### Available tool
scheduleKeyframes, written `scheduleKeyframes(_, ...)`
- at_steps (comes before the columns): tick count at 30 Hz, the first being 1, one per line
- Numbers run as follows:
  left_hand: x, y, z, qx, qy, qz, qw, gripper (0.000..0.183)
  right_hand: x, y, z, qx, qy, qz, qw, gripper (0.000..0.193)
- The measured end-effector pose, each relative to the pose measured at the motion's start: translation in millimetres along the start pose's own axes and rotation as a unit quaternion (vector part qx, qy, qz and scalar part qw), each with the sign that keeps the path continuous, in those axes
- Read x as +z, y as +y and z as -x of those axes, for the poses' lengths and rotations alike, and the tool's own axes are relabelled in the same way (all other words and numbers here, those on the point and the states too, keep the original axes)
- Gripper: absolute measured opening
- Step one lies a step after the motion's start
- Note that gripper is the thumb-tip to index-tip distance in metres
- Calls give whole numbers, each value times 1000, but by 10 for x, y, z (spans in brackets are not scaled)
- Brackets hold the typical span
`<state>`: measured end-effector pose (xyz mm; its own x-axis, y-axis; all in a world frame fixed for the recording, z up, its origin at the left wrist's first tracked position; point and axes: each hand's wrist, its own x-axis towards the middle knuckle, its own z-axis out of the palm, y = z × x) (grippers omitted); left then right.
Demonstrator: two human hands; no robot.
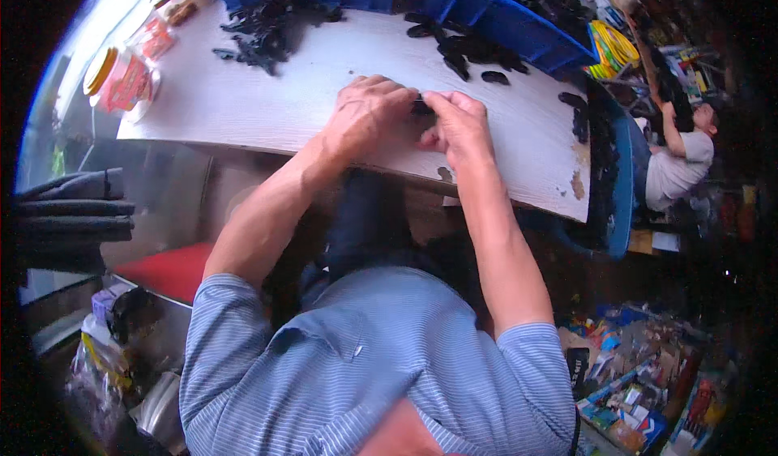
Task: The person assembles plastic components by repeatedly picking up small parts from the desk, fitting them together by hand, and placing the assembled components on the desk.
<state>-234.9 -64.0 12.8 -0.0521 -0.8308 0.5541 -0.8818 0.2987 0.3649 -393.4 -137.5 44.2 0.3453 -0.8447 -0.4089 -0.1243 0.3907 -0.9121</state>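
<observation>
Over the near edge of a white tabletop (267, 104), my two hands meet around a small black piece (421, 106). My left hand (369, 112) has its fingers curled in, back of the hand up, at the piece's left side. My right hand (460, 124) pinches it from the right with thumb and forefinger. The piece is mostly covered by my fingers, so its exact kind cannot be told. Beyond my left hand lies a heap of black parts (263, 35), and a looser group of similar black parts (470, 51) lies beyond my right hand.
Blue bins (510, 19) line the table's far side. Jars, one with a yellow lid (105, 75), stand at the left end. Black parts (575, 116) lie near the right end, beside a blue tub (622, 181). At the right is another person (681, 160) holding a long handle.
</observation>
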Motion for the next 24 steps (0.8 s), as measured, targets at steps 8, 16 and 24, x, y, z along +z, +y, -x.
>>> scheduleKeyframes(8,-52,-38,-22,44,-37,6,998,44,11,50,12,-52,81,61,993,23)
scheduleKeyframes(16,-89,-14,78,-13,-24,55,998,41,33,62,27,-70,67,70,993,23)
scheduleKeyframes(24,-129,17,90,15,26,-3,1000,22,77,66,17,-86,73,117,987,22)
